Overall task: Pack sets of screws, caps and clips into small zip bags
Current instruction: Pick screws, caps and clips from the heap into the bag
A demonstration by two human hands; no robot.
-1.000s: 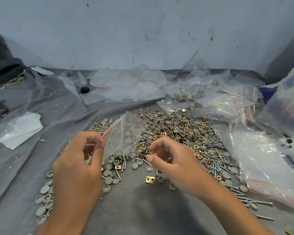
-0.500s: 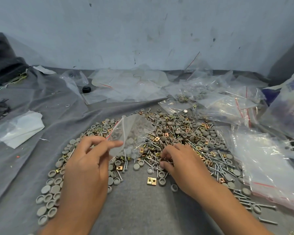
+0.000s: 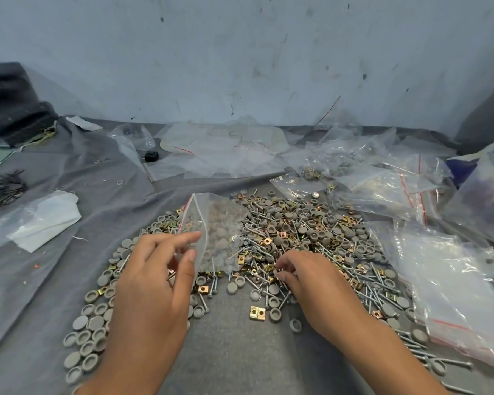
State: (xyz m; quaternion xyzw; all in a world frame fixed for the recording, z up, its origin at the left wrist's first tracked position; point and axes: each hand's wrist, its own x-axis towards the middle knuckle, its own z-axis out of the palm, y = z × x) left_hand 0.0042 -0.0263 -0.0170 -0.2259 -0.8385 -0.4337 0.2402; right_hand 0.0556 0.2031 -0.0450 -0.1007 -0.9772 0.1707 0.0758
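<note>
Zip bag handling: the small zip bag (image 3: 211, 232) looked feather-light, thin and limp; it would likely crumple or slip if squeezed mid-sheet, so the sensible hold was at the stiffer mouth strip, where the film could be kept apart for filling.
Zip bag look: clear film with a red line along the seal, standing nearly upright, mouth toward the left; the parts seen through it could have been inside or merely behind, which could not be told.
Zip bag place: above the near-left part of the heap, toward the middle of the grey cloth (image 3: 234, 357) that covered the surface.
Left hand: the left hand (image 3: 154, 283) pinched the bag's lower left edge between thumb and fingertips, the other fingers loosely extended.
Right hand: the right hand (image 3: 311, 277) lay curled on the heap just right of the bag, its fingertips pinched on small parts; which piece it held could not be made out.
Screws: the screws (image 3: 268, 243) were thin, silvery and stiff, probably prone to rolling and to pricking the film.
Caps: the caps (image 3: 92, 337) were grey, round and shallow, light and easy to pinch by the rim, spread thickest toward the near-left corner.
Clips: the clips (image 3: 257, 313) were small brassy squares, hard-edged, scattered through the heap.
Spare bags: more clear bags (image 3: 445, 283) lay along the right edge.
</note>
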